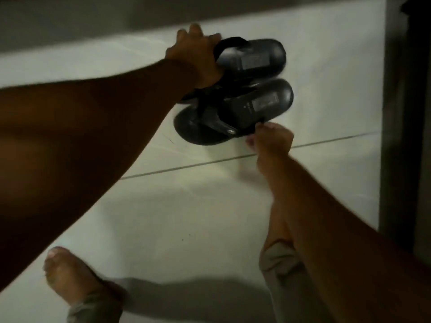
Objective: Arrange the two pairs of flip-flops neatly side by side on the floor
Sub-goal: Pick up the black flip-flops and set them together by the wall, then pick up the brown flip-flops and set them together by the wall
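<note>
Two black flip-flops lie side by side on the pale tiled floor, heels pointing right. My left hand point(196, 54) grips the strap of the far flip-flop point(258, 59), and my forearm hides its toe end. The near flip-flop point(235, 113) rests flat next to it, almost touching. My right hand point(270, 141) pinches the near flip-flop's edge at the strap. Only this one pair is in view; a second pair is not seen.
A dark vertical frame or door edge point(405, 113) stands at the right. A grey wall base point(93, 22) runs along the top. My bare feet point(67, 273) and grey trouser cuffs point(279, 266) are at the bottom. A tile joint point(186, 166) crosses the floor.
</note>
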